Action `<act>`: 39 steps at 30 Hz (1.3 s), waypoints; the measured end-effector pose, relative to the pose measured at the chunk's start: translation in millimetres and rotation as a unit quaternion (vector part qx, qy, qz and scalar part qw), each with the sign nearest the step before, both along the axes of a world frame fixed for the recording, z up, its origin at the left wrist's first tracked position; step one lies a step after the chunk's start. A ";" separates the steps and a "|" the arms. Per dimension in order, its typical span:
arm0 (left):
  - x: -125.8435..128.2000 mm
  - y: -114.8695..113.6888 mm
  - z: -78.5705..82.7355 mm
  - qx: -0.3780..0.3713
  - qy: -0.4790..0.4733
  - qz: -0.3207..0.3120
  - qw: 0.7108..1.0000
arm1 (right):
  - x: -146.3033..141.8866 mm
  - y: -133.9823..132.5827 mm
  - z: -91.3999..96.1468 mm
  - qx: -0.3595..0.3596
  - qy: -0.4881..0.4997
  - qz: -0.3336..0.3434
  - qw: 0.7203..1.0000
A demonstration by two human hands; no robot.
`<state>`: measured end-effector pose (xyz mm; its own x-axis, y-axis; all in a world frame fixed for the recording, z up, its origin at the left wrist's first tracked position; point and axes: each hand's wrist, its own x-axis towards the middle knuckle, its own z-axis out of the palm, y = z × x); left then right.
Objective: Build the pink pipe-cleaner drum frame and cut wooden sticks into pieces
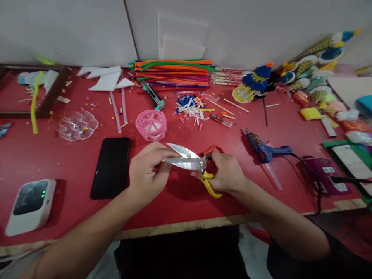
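In my right hand is a pair of scissors, with one red and one yellow handle. Their blades are parted and point left toward my left hand. The fingers of that hand are pinched together at the blade tips. Whatever they hold is small and mostly hidden behind the fingers and the blades. Just beyond the left hand stands a round pink wheel-like piece with spokes. A pile of short cut bits, white, blue and orange, lies farther back.
A black phone and a white device lie to the left. To the right is a blue glue gun with its cord. Pipe cleaners, a cutter knife and a blue pompom figure are along the back.
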<state>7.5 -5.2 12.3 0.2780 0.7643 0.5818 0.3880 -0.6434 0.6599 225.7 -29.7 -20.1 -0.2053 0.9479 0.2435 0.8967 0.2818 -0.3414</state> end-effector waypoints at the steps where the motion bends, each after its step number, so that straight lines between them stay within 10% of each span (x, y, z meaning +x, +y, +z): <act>1: 0.2 0.0 -0.1 0.000 -0.001 0.000 1.000 | 0.2 0.4 0.0 -0.003 0.001 0.001 1.000; 39: 0.8 -0.2 3.8 0.002 0.013 0.009 1.000 | 5.5 11.8 -7.6 0.003 0.018 0.033 0.999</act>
